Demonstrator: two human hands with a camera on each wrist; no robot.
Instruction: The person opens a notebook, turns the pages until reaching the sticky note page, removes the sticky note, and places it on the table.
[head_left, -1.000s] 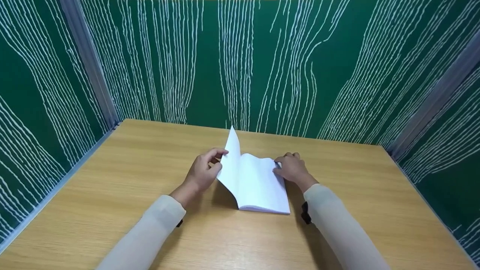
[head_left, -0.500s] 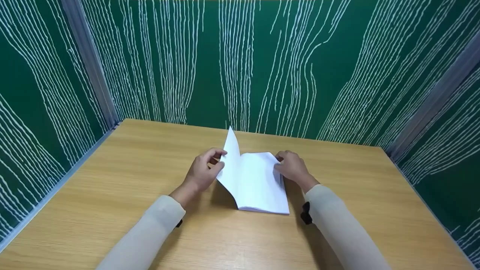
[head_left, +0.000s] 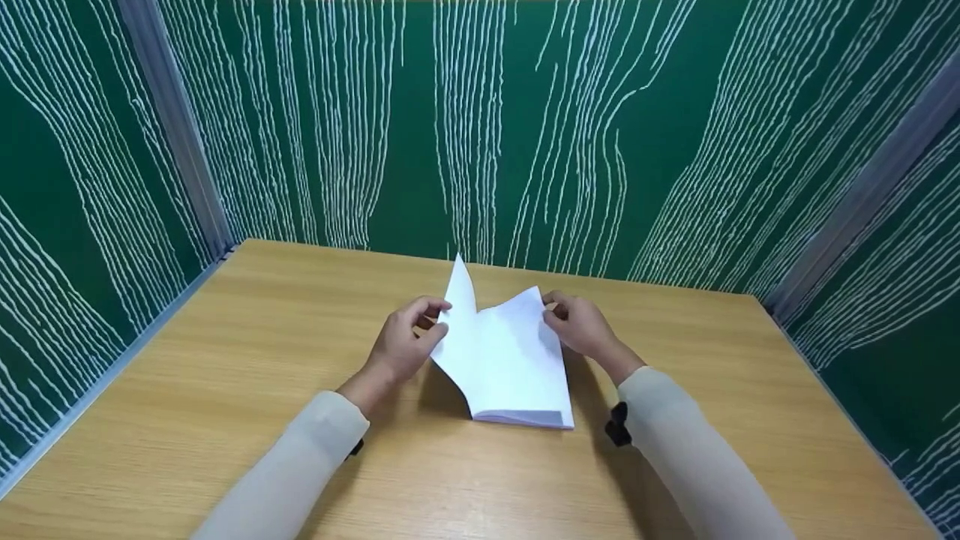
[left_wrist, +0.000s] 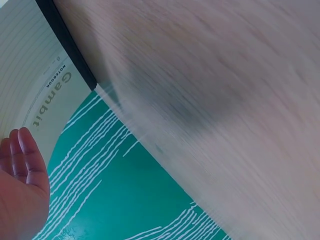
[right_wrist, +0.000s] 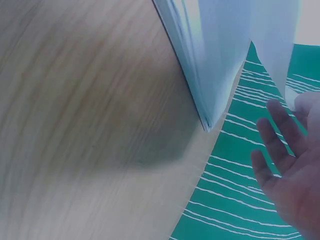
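A white-paged notebook (head_left: pixel 516 367) lies spread on the table, its left side raised. My left hand (head_left: pixel 403 341) holds the edge of that raised cover, thumb on the inner side and fingers behind. Its outside, in the left wrist view, is a pale lined cover (left_wrist: pixel 42 65) printed "Gambit NOTEBOOK", with a black spine strip (left_wrist: pixel 67 42). At the upper right corner, my right hand (head_left: pixel 586 324) pinches a page between thumb and forefinger. The lifted page (right_wrist: pixel 274 40) hangs off the stack in the right wrist view, the other fingers (right_wrist: pixel 275 142) spread apart from it.
The wood-grain table (head_left: pixel 225 375) extends around the notebook. Green walls (head_left: pixel 420 150) with wavy white lines enclose its back and sides, joined by grey corner posts (head_left: pixel 176 127). A dark wrist device (head_left: pixel 617 426) shows under the right sleeve.
My right hand has lifted the page's upper right corner, so the page now rises off the stack with a gap at its lower edge. The left hand stays at the raised cover.
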